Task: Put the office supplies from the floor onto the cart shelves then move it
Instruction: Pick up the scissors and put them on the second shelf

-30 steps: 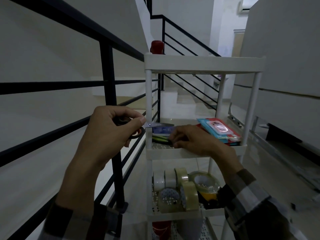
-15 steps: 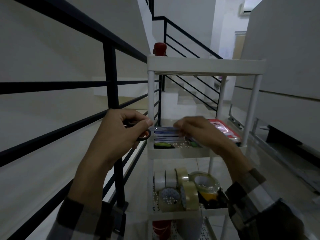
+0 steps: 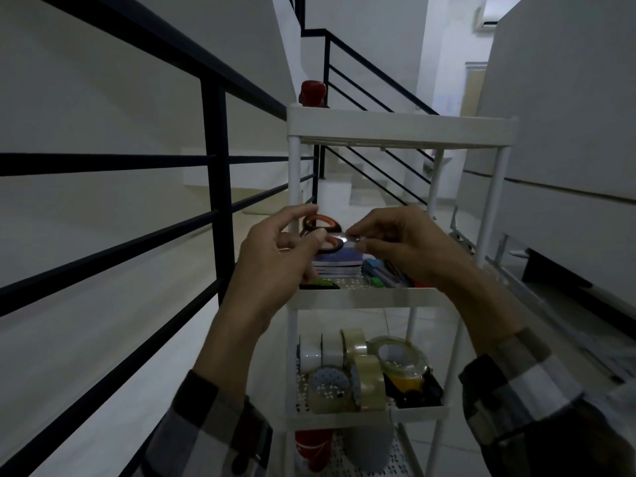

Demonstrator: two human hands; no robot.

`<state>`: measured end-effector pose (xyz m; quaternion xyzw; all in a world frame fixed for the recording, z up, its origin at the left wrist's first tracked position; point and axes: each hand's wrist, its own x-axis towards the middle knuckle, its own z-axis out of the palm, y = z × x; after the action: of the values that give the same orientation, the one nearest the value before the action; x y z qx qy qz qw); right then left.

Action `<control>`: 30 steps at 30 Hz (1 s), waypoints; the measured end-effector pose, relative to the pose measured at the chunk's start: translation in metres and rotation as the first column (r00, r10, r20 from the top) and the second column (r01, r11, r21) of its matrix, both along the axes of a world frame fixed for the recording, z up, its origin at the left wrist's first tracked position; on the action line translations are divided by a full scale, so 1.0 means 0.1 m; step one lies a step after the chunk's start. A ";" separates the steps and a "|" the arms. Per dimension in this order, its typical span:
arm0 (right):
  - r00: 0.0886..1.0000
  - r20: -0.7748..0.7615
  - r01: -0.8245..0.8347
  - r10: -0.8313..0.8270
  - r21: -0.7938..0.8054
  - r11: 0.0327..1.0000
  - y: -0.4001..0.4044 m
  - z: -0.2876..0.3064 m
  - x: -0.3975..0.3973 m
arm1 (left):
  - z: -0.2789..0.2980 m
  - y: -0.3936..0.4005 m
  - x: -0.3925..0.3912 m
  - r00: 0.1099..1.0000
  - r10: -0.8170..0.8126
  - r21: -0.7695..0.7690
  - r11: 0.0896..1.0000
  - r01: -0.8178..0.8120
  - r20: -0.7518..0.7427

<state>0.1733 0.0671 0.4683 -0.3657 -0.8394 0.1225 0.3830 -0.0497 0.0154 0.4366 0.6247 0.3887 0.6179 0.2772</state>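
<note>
A white cart (image 3: 364, 301) with several shelves stands in front of me. Both hands hold a pair of scissors (image 3: 323, 232) with black and orange handles above its middle shelf. My left hand (image 3: 275, 263) grips the handles, and my right hand (image 3: 402, 249) pinches the blade end. Under the scissors lies a stack of small blue notebooks (image 3: 339, 265), with pens (image 3: 382, 273) to their right and a green item (image 3: 321, 285) at the shelf's front left. Several tape rolls (image 3: 358, 373) fill the shelf below.
A black stair railing (image 3: 215, 187) runs close along the cart's left side. A red object (image 3: 312, 94) stands on the top shelf's far left corner. A red item (image 3: 313, 449) and a grey one (image 3: 368, 449) sit on the bottom shelf. A white wall and cabinet are to the right.
My right hand left the shelf and took the scissors' blade end. Both hands moved the scissors right, over the notebooks, and turned them so the handles face me.
</note>
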 end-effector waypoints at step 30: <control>0.971 0.173 0.101 -0.164 0.323 0.941 0.08 -0.40 0.09 | -0.35 0.10 0.41 0.943 0.225 0.372 0.920 -0.122 -0.247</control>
<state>0.1827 0.0754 0.4283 -0.3669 -0.8554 -0.0746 0.3581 -0.0085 0.0251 0.4015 0.7091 0.3621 0.6033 0.0457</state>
